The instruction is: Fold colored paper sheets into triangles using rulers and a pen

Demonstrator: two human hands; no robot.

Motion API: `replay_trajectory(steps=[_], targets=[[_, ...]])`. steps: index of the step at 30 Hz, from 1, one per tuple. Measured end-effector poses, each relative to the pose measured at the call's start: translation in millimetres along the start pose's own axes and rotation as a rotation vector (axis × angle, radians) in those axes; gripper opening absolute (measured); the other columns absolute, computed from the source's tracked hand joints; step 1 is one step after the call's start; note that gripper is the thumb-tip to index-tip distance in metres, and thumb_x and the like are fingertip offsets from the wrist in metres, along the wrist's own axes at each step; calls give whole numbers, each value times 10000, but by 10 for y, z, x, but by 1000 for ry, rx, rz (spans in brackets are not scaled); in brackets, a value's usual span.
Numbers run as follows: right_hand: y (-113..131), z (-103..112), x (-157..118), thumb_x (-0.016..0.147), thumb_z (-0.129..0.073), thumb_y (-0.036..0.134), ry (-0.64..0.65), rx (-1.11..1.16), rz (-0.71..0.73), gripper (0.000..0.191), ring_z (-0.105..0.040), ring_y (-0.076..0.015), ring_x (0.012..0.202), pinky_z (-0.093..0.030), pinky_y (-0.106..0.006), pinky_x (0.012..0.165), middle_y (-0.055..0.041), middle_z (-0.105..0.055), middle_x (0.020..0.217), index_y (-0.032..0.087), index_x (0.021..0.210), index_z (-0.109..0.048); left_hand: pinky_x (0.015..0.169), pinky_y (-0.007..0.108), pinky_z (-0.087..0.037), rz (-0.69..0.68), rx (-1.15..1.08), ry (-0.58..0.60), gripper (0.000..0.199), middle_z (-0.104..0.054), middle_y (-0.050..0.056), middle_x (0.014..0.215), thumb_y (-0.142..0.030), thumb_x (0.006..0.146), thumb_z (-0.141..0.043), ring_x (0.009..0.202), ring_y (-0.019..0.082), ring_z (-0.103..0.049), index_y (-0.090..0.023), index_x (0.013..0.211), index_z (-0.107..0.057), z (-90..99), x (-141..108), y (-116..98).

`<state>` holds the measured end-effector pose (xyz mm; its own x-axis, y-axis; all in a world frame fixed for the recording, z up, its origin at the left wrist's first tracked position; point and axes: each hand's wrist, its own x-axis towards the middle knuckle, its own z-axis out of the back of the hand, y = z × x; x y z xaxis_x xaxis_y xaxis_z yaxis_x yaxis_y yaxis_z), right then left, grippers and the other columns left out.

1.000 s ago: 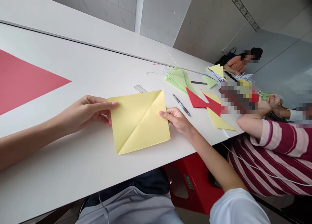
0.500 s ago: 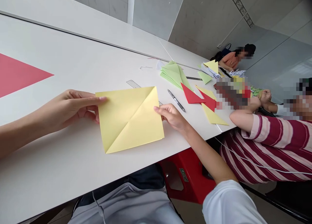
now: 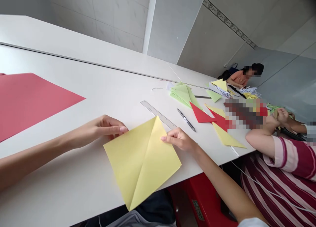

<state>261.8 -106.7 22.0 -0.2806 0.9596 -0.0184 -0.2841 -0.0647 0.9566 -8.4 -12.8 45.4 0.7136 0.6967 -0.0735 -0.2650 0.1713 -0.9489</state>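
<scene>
A yellow sheet of paper (image 3: pixel 148 161) with a crease across it hangs tilted between my hands, over the table's front edge. My right hand (image 3: pixel 180 138) pinches its upper right side, thumb in front and fingers behind. At the upper left edge, my left hand (image 3: pixel 110 129) is closed, with the thumb tip just at the paper's border and fingers partly behind it. A clear ruler (image 3: pixel 158 114) lies just beyond the paper, partly covered by it and my right hand. Near that hand is a pen (image 3: pixel 186 120).
A large red sheet (image 3: pixel 37 103) lies at the left. Folded green paper (image 3: pixel 182 94), red triangles (image 3: pixel 201 114) and a yellow piece (image 3: pixel 228 136) lie to the right. A person in a striped shirt (image 3: pixel 261 174) sits close on my right; another person (image 3: pixel 240 78) sits farther back.
The yellow paper has turned, so its crease stands steeper, and its lower corner now overhangs the table edge. My left hand's thumb has moved off its face to its border. The camera view has shifted.
</scene>
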Motion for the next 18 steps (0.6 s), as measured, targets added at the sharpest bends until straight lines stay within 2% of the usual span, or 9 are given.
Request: replay_trajectory(steps=[4, 7, 12, 18], targets=[[27, -54, -10, 865, -614, 485, 109, -20, -27, 588, -165, -64, 501, -127, -280, 491, 64, -173, 551, 211, 527, -218, 567, 238, -490, 41, -46, 189, 374, -696, 58, 721, -513, 816, -584, 596, 166, -628, -179, 791, -752, -36, -57, -98], [31, -91, -13, 853, -621, 506, 168, -8, -50, 572, -210, -67, 504, -152, -271, 487, 60, -214, 553, 205, 523, -264, 561, 231, -485, 60, -90, 279, 337, -691, 44, 716, -509, 811, -625, 607, 165, -633, -197, 766, -741, -27, -71, -129], [7, -109, -10, 846, -610, 546, 206, 19, -87, 496, -365, -96, 542, -267, -264, 504, 28, -392, 576, 181, 548, -457, 600, 248, -511, 111, -134, 383, 273, -701, 31, 744, -463, 838, -644, 658, 182, -662, -218, 739, -710, 7, -54, -97], [-11, -80, -10, 835, -624, 545, 196, 30, -90, 458, -398, -100, 552, -292, -259, 507, 24, -441, 592, 172, 583, -545, 643, 251, -515, 118, -136, 443, 287, -700, 23, 760, -449, 869, -631, 701, 179, -669, -211, 714, -675, 34, -18, -37]])
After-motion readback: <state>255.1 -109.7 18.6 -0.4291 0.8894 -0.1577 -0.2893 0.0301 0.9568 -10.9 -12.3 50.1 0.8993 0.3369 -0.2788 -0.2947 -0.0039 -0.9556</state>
